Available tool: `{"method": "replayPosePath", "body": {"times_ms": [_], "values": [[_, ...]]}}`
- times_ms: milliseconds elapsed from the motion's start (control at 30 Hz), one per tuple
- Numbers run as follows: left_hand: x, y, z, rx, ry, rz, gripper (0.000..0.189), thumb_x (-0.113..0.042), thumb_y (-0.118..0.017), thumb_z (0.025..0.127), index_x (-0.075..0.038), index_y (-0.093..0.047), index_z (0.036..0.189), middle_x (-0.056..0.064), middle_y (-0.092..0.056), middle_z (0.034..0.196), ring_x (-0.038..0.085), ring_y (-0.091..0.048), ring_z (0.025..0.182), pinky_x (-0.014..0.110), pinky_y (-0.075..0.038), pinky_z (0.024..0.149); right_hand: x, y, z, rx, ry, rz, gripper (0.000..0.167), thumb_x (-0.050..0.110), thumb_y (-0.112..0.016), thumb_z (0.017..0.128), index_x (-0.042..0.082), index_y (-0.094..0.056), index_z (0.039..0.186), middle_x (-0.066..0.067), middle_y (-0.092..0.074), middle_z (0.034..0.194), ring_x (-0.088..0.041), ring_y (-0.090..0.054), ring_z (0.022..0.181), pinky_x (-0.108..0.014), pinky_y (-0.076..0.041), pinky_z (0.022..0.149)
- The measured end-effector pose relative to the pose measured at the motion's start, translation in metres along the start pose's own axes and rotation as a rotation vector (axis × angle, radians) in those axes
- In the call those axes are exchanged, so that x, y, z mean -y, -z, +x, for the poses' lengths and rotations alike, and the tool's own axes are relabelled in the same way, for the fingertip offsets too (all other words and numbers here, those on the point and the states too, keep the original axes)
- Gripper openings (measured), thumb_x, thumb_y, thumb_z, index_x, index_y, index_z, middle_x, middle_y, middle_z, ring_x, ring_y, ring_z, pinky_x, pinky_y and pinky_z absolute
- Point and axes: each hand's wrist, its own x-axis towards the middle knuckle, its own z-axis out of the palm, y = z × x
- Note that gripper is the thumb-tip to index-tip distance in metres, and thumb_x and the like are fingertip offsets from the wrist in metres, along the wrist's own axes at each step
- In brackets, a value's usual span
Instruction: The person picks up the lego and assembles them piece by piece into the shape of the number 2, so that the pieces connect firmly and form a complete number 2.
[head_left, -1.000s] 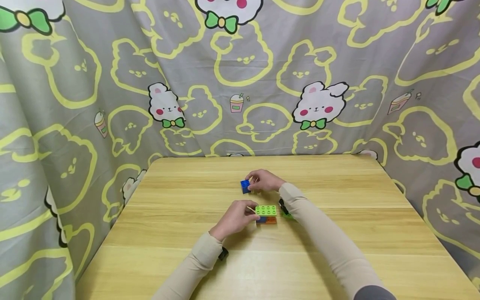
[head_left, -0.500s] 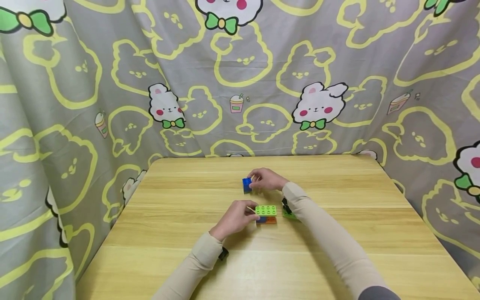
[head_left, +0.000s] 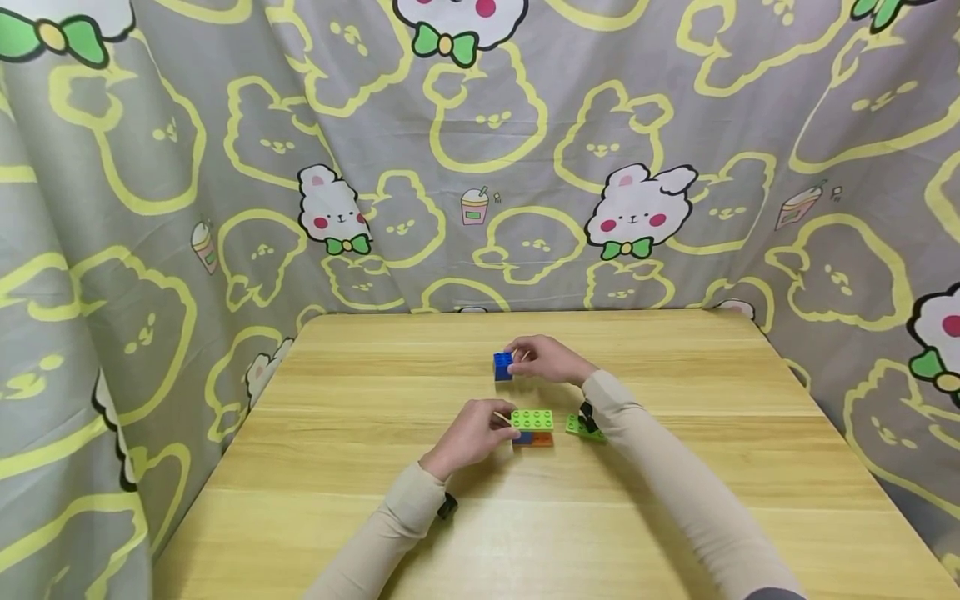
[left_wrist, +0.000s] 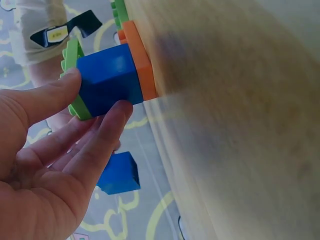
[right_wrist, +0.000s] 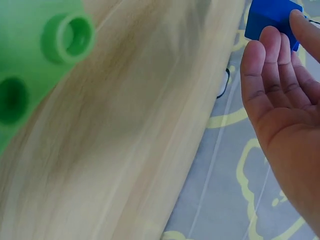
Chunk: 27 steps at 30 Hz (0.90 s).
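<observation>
My left hand [head_left: 472, 435] pinches a stack of toy building bricks near the middle of the table. On top of that stack is a light green plate [head_left: 532, 420], under it a blue brick [left_wrist: 110, 77], and at the bottom an orange plate [left_wrist: 140, 60] against the tabletop. Farther back, my right hand [head_left: 551, 360] holds another blue brick [head_left: 502, 366] between thumb and fingertips. The right wrist view shows this brick [right_wrist: 272, 19] raised over the table. A second light green studded plate [head_left: 579, 426] lies right of the stack, partly hidden by the right wrist's black strap.
The wooden table [head_left: 375, 500] spreads out on all sides of the hands. A grey curtain [head_left: 420, 150] with yellow outlines and cartoon bunnies hangs along its back and sides.
My right hand has moved a little to the right and back with the blue brick, showing more of the second green plate. The left hand and its stack stay where they were.
</observation>
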Motion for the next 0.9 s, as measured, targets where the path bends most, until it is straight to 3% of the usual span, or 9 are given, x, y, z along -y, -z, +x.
{"method": "replayPosePath", "body": {"times_ms": [100,400,667,900], "values": [[0.000,0.000,0.000,0.003,0.003,-0.004,0.029,-0.008,-0.074,0.094,0.001,-0.070,0.121,0.013,-0.074,0.111,0.020,-0.074,0.093,0.024,-0.060,0.079,0.002,0.002,-0.006,-0.023,0.008,0.016,0.039,0.024,-0.071,0.098,0.005,-0.064,0.132,-0.006,-0.068,0.104,-0.018,-0.066,0.092,-0.033,-0.057,0.080],[0.000,0.001,-0.001,0.004,-0.001,-0.007,0.031,-0.008,-0.074,0.094,0.002,-0.070,0.123,0.014,-0.074,0.112,0.020,-0.074,0.093,0.024,-0.060,0.079,0.006,0.006,-0.025,-0.084,0.021,0.128,0.039,0.022,-0.070,0.100,0.005,-0.062,0.134,-0.010,-0.067,0.105,-0.033,-0.068,0.096,-0.054,-0.058,0.089],[-0.001,0.000,-0.002,0.006,0.014,-0.010,0.032,-0.008,-0.074,0.094,0.004,-0.069,0.123,0.014,-0.074,0.112,0.020,-0.074,0.093,0.024,-0.060,0.079,0.011,0.011,-0.048,-0.130,0.049,0.085,0.038,0.027,-0.070,0.099,0.009,-0.064,0.132,-0.006,-0.069,0.105,-0.020,-0.067,0.092,-0.036,-0.058,0.082],[-0.001,0.000,-0.002,-0.001,0.017,-0.022,0.032,-0.008,-0.074,0.094,0.004,-0.069,0.123,0.015,-0.074,0.112,0.021,-0.074,0.093,0.026,-0.061,0.080,0.010,0.013,-0.074,-0.136,0.029,0.055,0.040,0.033,-0.069,0.100,0.012,-0.063,0.134,-0.004,-0.069,0.107,-0.018,-0.065,0.094,-0.035,-0.056,0.083]]}}
